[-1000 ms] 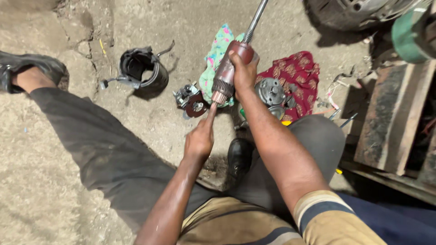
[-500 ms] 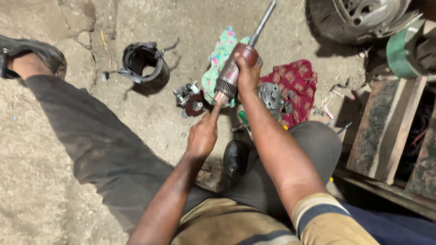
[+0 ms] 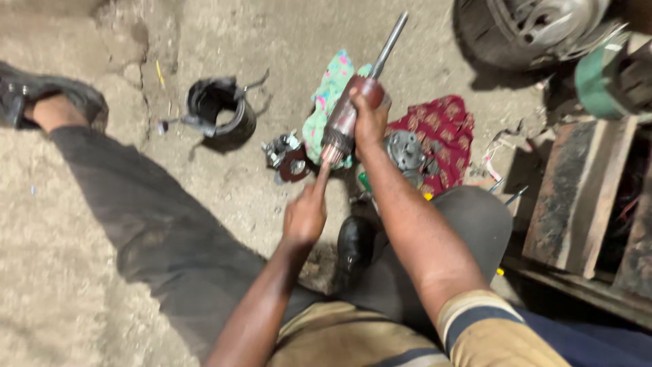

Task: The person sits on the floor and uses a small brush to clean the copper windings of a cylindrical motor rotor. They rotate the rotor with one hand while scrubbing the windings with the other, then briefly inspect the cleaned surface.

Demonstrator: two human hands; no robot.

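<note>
Person sits on a dirt floor (image 3: 61, 285), legs spread, seen from above. Right hand (image 3: 369, 119) is wrapped tight around a motor rotor (image 3: 348, 115), fingers closed over its reddish-brown body, holding it tilted with the steel shaft (image 3: 392, 45) pointing far and to the right. Rotor is held up above the floor, about centre of the scene, over a green patterned cloth (image 3: 324, 112). Left hand (image 3: 305, 214) is mostly curled with the index finger (image 3: 321, 178) stretched out, its tip touching the near, copper-coloured end of the rotor; it grips nothing.

Just left of the rotor's near end, a small metal part with a dark red ring (image 3: 287, 158) lies on the floor. Further left, a black round housing with wires (image 3: 221, 112) sits well apart. Right of the rotor, a round grey metal cover (image 3: 406, 149) rests on a red patterned cloth (image 3: 445, 132). A black shoe (image 3: 354, 245) is near the body between the arms; the other shoe (image 3: 27, 95) is far left. Wooden boards (image 3: 581, 197) at right, a dark round casing (image 3: 530, 27) far right, a green cylinder (image 3: 601, 78) beside it.
</note>
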